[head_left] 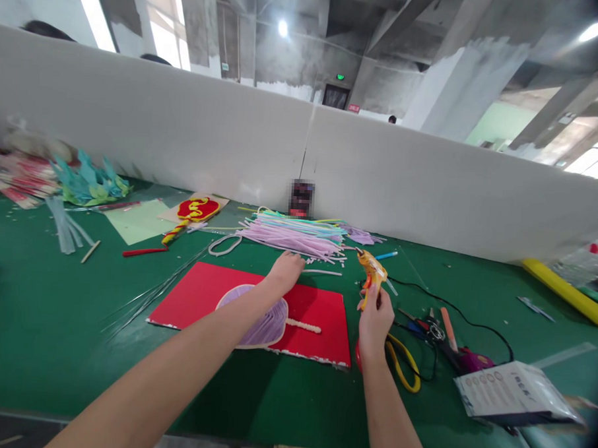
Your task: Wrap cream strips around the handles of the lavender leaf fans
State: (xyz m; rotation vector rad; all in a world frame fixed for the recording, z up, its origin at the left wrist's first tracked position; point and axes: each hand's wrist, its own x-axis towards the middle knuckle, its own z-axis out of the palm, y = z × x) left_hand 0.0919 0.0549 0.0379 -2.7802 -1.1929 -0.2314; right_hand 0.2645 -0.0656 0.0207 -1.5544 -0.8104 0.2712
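My right hand (377, 320) is wrapped round the handle of a yellow hot glue gun (372, 267), whose nozzle points up and to the left. Reaching over the red board (191, 292), my left hand (287, 271) is at the near edge of a bundle of lilac and mint pipe cleaners (298, 234). Its fingers are curled together, and what they hold, if anything, is hidden. Under my left forearm lies a lilac fan shape (269, 325) with a pale rim, partly covered. Its cream twisted handle (304, 325) points right. A single pale pipe cleaner (322, 272) lies beside the left hand.
Scissors with yellow handles (409, 371), pliers (430, 329) and a white packet (514, 392) lie at right, near a black cord (454, 303). A red and yellow fan (195, 209) and green paper (135, 222) are at left. A white partition (208, 141) stands behind.
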